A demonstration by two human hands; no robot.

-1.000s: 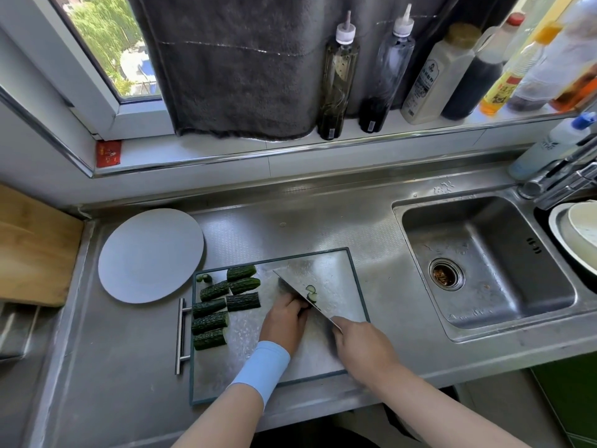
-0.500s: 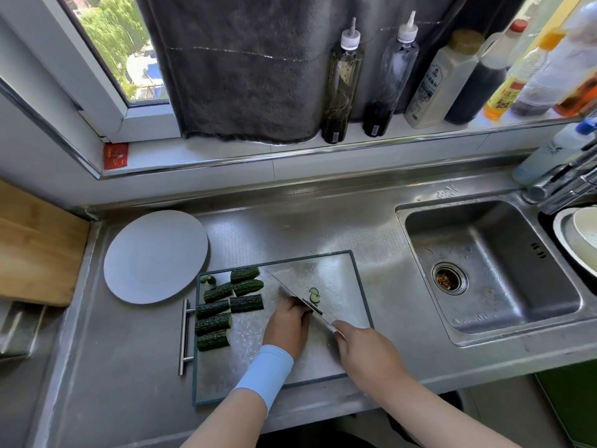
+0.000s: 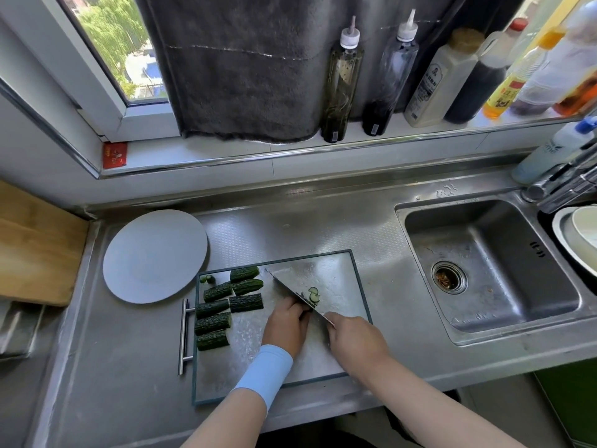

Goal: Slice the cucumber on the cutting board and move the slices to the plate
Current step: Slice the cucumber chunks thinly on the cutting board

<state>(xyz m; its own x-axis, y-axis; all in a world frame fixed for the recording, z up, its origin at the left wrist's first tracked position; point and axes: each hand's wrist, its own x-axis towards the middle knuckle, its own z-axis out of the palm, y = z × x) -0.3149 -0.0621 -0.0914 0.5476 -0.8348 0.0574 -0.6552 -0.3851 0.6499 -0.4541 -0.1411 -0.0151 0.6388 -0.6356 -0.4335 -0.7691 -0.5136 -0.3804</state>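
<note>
— On the steel counter [image 3: 97, 399], dead centre, what lies there?

— A cutting board [image 3: 226, 379] with a dark frame. Along its nine o'clock side lie seven cucumber chunks [image 3: 213, 322] in two rough columns, dark skin up. A small end piece [image 3: 207, 279] sits at the ten o'clock corner.

— And the hands?

— The right hand [image 3: 355, 341], at the board's four o'clock, is fisted round the handle of a cleaver [image 3: 323, 276]; the grip hides the handle itself. The broad blade runs from the fist toward eleven o'clock, edge down on the board, flat tilted up to the camera.

— The left one?

— The left hand [image 3: 286, 328], with a pale blue wrist sleeve [image 3: 266, 373], sits at the blade's nine o'clock side. Its fingers are curled down over a cucumber piece [image 3: 303, 313]. Only a dark sliver of that shows between fingers and steel.

— Anything cut thin?

— Two thin slices [image 3: 313, 294] cling to the cleaver's flat, just beside the fingertips.

— Where is the plate?

— A round grey plate [image 3: 155, 257] rests on the counter at the board's ten o'clock. Whether its rim touches the board's corner, I cannot tell.

— Around that?

— A bar handle [image 3: 183, 334] runs along the board's nine o'clock edge, and a wooden board [image 3: 32, 247] lies farther out the same way. A sink [image 3: 504, 253] is at three o'clock. At twelve, a dark towel [image 3: 242, 76] and a row of bottles [image 3: 342, 79] stand on the sill.
</note>
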